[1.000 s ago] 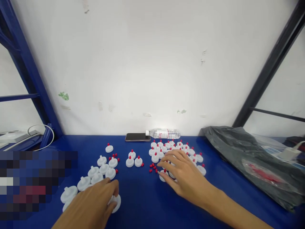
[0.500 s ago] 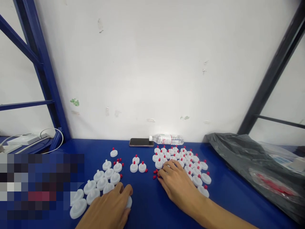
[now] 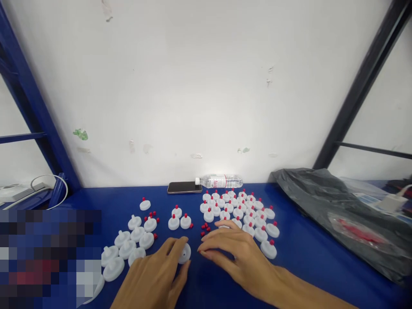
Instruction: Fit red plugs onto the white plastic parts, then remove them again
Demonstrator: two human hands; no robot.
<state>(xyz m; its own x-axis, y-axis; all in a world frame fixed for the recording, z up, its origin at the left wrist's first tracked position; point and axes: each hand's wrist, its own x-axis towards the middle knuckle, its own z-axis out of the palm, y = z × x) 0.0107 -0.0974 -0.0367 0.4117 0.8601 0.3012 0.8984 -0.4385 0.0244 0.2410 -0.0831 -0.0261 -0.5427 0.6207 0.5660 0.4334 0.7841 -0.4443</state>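
Note:
Between the thumb and fingers of my left hand (image 3: 157, 272) is a white round plastic cap (image 3: 185, 254), its small centre hole turned toward the right. My right hand (image 3: 236, 253) is closed in a pinch just to the right of it. A sliver of red shows at its fingertips, a small red cap mostly covered by the fingers. Loose red caps (image 3: 205, 227) lie just beyond that hand. Left of my left hand sit several white caps without red tips (image 3: 128, 249). On the right stand many white caps with red tips (image 3: 238, 212), partly covered by my right hand.
A phone (image 3: 184, 187) and a clear water bottle (image 3: 222, 181) lie along the wall. At the right is a dark plastic bag (image 3: 322, 201) with a clear packet of red pieces (image 3: 357, 231). Three red-tipped caps (image 3: 174, 222) stand mid-table. A blurred block covers the lower left.
My right hand has moved back and left from beside the loose red caps toward my left hand. My left hand has lifted the white cap and turned its hole rightward. The view has shifted slightly.

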